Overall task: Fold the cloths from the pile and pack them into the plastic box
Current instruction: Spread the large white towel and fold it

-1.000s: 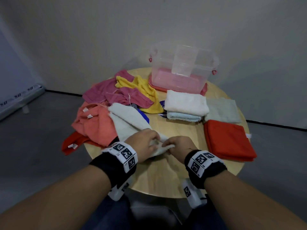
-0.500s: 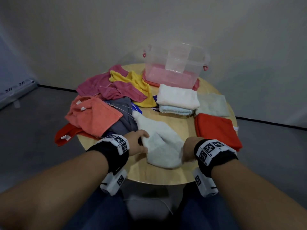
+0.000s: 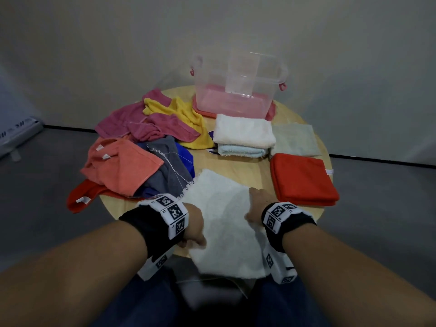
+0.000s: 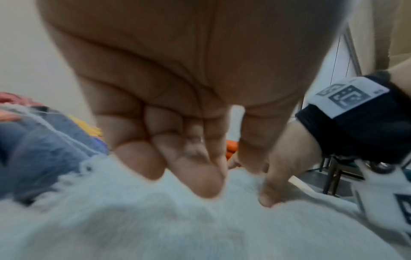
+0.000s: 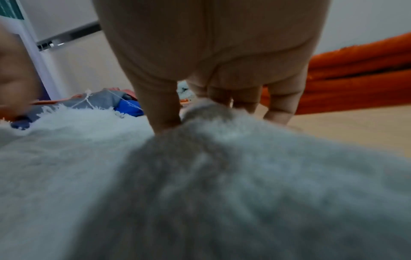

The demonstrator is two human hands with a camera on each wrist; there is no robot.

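Two hands pinch one fluffy white cloth (image 3: 224, 220) at the round wooden table's (image 3: 238, 171) near edge: left hand (image 3: 192, 228), right hand (image 3: 256, 205). Beyond lie four folded cloths and a rumpled pile (image 3: 141, 152); farthest, one clear plastic box (image 3: 238, 86).

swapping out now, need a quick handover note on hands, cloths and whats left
Left hand and right hand each pinch an edge of the white cloth, spread over the near table rim.
Done: white-on-blue stack, grey-green cloth and red cloth lie folded beside the plastic box.
Left: fold the white cloth, fold the pile, then pack everything; no cloth is plainly in the box.
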